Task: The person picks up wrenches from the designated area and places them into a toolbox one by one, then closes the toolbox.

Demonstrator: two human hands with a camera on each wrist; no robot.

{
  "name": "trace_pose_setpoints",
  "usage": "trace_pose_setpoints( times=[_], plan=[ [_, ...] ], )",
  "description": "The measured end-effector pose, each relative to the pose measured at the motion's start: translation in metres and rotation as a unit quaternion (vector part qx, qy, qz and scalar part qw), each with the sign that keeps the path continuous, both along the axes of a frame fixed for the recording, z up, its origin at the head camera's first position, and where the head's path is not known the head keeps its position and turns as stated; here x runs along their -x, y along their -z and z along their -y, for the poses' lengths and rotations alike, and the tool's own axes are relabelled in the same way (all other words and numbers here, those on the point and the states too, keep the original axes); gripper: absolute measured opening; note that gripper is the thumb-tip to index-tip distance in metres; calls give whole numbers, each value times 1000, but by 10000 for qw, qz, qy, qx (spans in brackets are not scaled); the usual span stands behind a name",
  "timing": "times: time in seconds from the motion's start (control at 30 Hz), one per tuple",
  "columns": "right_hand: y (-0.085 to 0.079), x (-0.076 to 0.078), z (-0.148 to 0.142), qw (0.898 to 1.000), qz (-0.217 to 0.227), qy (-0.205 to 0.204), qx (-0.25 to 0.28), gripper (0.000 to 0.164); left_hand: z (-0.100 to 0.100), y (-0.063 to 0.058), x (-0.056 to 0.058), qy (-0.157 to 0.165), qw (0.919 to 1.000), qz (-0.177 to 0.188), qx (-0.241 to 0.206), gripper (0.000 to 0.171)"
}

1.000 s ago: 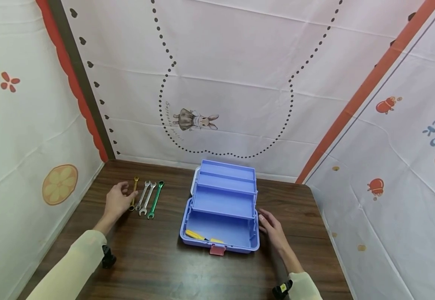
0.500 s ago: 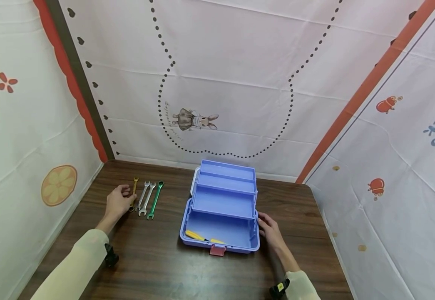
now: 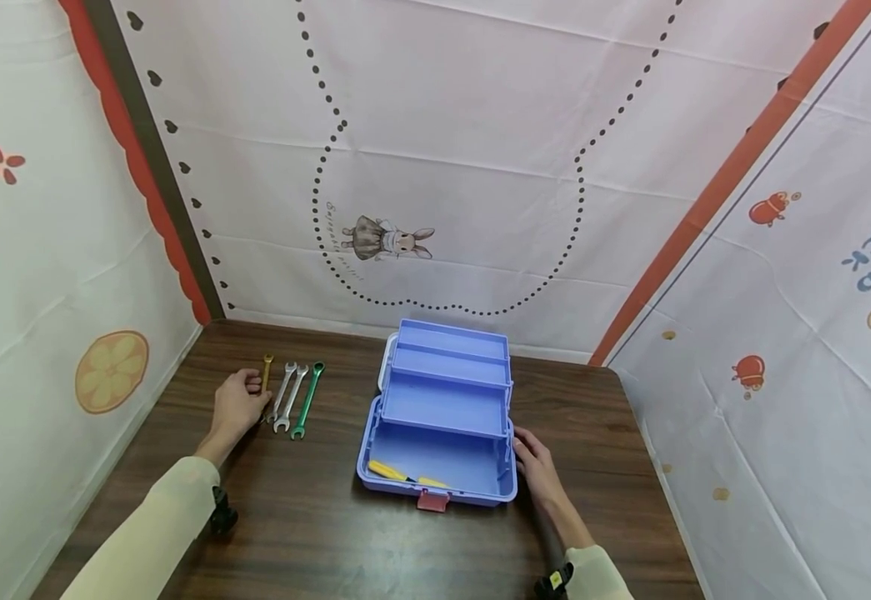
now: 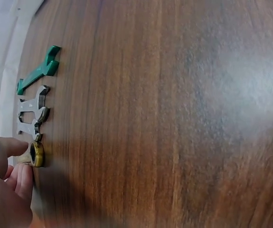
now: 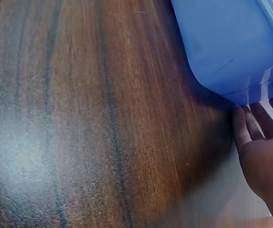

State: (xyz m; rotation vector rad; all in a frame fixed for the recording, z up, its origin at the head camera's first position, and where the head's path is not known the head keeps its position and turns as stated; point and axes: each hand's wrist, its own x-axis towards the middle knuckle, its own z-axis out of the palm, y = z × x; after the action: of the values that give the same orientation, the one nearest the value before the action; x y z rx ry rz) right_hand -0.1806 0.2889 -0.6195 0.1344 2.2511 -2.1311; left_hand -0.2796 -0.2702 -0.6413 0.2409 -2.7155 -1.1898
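Note:
My left hand (image 3: 238, 407) pinches a yellow combination wrench (image 3: 267, 373) at the left of the table; thumb and fingers lie on either side of it. In the left wrist view the ring end of that yellow wrench (image 4: 37, 154) shows beyond the fingertips. Just right of it lie two silver wrenches (image 3: 291, 398) and a green wrench (image 3: 308, 400), side by side. My right hand (image 3: 538, 467) touches the right side of a blue toolbox (image 3: 375, 487), which stands with its lid and tiered trays spread. In the right wrist view the fingertips meet the blue wall (image 5: 231, 52).
Two yellow-handled tools (image 3: 387, 470) lie in the toolbox's bottom, near its front wall. A red latch (image 3: 432, 500) hangs at the front. Printed cloth walls (image 3: 450, 200) enclose the back and sides of the dark wooden table (image 3: 315, 533).
My left fingers have closed in on the yellow wrench, covering more of its lower end. The right hand has come closer against the toolbox's side. The head view has shifted slightly.

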Motion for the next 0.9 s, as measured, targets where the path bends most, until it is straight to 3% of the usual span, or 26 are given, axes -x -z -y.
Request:
trace_pose_setpoints(
  times=[0.2,0.6,0.73,0.9],
  plan=[
    [-1,0,1,9999,-28,-16,115,39,-1,1,3,-40,9999,-93,59,43],
    [-1,-2,0,10000,-15,8,87,39,3,-4,4,203,9978,290,556,33],
    [0,-1,0,10000,-7,12,67,39,5,-1,4,333,9970,131,683,29],
    [0,-1,0,10000,19,-24,26,40,7,3,1,342,9981,-125,499,27]
  ],
)
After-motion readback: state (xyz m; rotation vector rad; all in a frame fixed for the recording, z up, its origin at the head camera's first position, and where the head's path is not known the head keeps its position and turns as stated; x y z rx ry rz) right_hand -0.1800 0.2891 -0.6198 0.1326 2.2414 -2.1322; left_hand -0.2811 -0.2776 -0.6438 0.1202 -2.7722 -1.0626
